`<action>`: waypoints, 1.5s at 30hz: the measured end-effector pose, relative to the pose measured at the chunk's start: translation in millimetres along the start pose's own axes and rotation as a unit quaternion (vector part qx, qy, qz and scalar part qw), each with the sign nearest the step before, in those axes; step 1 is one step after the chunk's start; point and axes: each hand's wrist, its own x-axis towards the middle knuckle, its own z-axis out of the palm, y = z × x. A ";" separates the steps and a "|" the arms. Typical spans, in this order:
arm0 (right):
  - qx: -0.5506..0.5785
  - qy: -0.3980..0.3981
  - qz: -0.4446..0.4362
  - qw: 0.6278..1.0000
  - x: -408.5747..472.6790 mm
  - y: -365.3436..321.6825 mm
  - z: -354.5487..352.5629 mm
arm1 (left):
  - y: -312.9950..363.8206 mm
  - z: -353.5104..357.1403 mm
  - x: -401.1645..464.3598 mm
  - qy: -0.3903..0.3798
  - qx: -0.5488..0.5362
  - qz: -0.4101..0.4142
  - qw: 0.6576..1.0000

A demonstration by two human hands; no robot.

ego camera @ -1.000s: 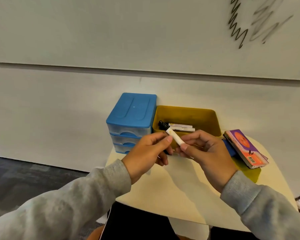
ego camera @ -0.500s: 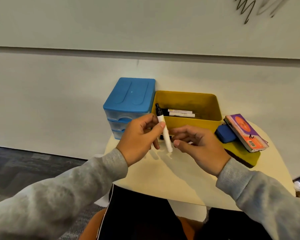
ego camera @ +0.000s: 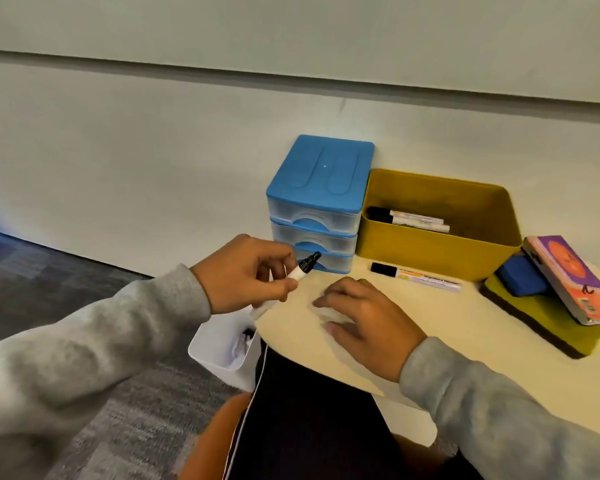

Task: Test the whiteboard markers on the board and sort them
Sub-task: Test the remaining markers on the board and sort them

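My left hand (ego camera: 246, 271) grips a white whiteboard marker (ego camera: 300, 270) with its black cap end pointing up and right, held over the table's left edge above a white bin (ego camera: 219, 344). My right hand (ego camera: 364, 317) rests palm down on the cream table (ego camera: 465, 323), fingers spread, holding nothing. Another marker (ego camera: 416, 276) lies on the table in front of the yellow bin (ego camera: 437, 249). Two more markers (ego camera: 407, 218) lie inside that bin. The whiteboard (ego camera: 291, 29) fills the wall above.
A blue-topped clear drawer unit (ego camera: 317, 202) stands left of the yellow bin against the wall. At the right, a blue eraser (ego camera: 523, 275) and an orange-purple box (ego camera: 568, 278) sit on a yellow-green pad (ego camera: 548, 327). Grey carpet (ego camera: 32, 271) lies to the left.
My left hand has carried the marker left and down toward the white bin. My right hand let go of it and dropped flat onto the table. The view tilted down.
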 end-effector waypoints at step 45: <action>-0.048 0.020 -0.021 0.998 37.8 -18.7 46.5 | -216.9 70.5 10.4 -0.273 0.305 -0.410 0.815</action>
